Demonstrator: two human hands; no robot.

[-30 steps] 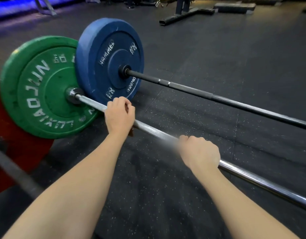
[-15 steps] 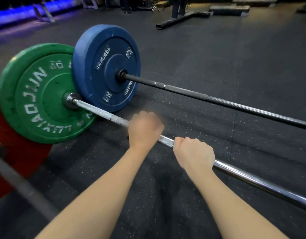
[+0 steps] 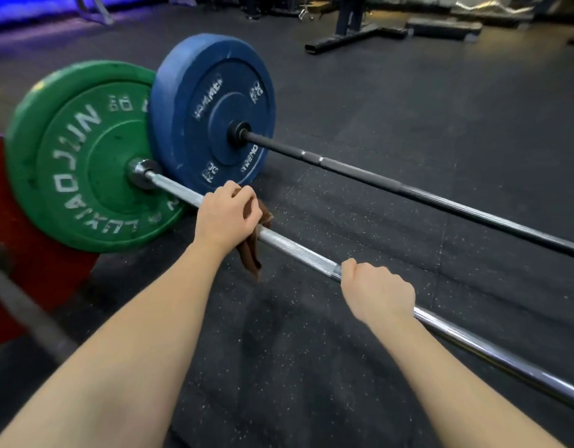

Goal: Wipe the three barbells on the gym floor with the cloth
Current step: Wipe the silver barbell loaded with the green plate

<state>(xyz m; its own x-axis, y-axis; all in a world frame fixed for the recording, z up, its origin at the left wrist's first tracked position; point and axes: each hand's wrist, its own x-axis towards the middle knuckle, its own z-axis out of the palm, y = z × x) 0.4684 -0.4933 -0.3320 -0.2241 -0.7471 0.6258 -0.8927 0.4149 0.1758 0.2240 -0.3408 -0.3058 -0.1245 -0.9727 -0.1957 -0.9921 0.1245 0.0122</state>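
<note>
Three bars show on the speckled black rubber floor (image 3: 311, 367). The middle one, a silver bar (image 3: 298, 250), runs from the green plate (image 3: 78, 163) at the left down to the lower right edge, and both hands are on it.

The left hand (image 3: 226, 218) is curled over the bar just beside the green plate, clamped on a brown cloth (image 3: 251, 250). The cloth is wrapped about the bar under the fingers, and a loose end hangs down below the hand toward the floor. The right hand (image 3: 376, 291) sits further along the same bar, apart from the left, with its fingers closed round the bare metal. A stretch of knurled bar lies open between the two hands.

Beyond the silver bar lies a black bar (image 3: 392, 185), roughly parallel to it and well clear of both hands. Its blue plate (image 3: 211, 105) stands upright just behind the green one and overlaps it from this view.

At the lower left a blurred grey bar (image 3: 30, 315) crosses in front of a red plate (image 3: 43, 270), which stands behind the green plate's lower edge, close to the left forearm.

Far back, a dark bench frame (image 3: 353, 33) rests on the floor, well apart from the bars.
</note>
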